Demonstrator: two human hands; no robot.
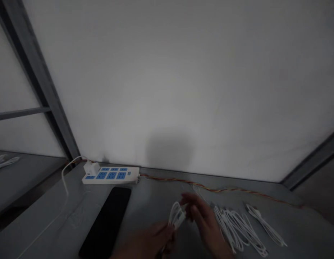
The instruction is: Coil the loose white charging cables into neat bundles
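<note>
A coiled white charging cable (pixel 177 216) is pinched in the fingers of my left hand (pixel 153 239), which is partly smeared by motion. Close beside the top of this coil is my right hand (pixel 203 219), its fingers loosely bent and apart; whether a fingertip touches the cable cannot be made out. To the right of my right hand lies a bunch of several coiled white cables (pixel 238 228). A separate coiled white cable (pixel 266 225) rests farther right. Left of my left hand, a black phone-like slab (pixel 106 223) lies flat on the grey table (pixel 147 201).
A white power strip (pixel 133 175) with blue sockets stands at the back left, with a white charger (pixel 91 168) plugged in and its cord (pixel 63 181) trailing leftward. A twisted red-yellow wire (pixel 210 189) runs along the white wall (pixel 183 90). Metal posts (pixel 52 90) frame the left side.
</note>
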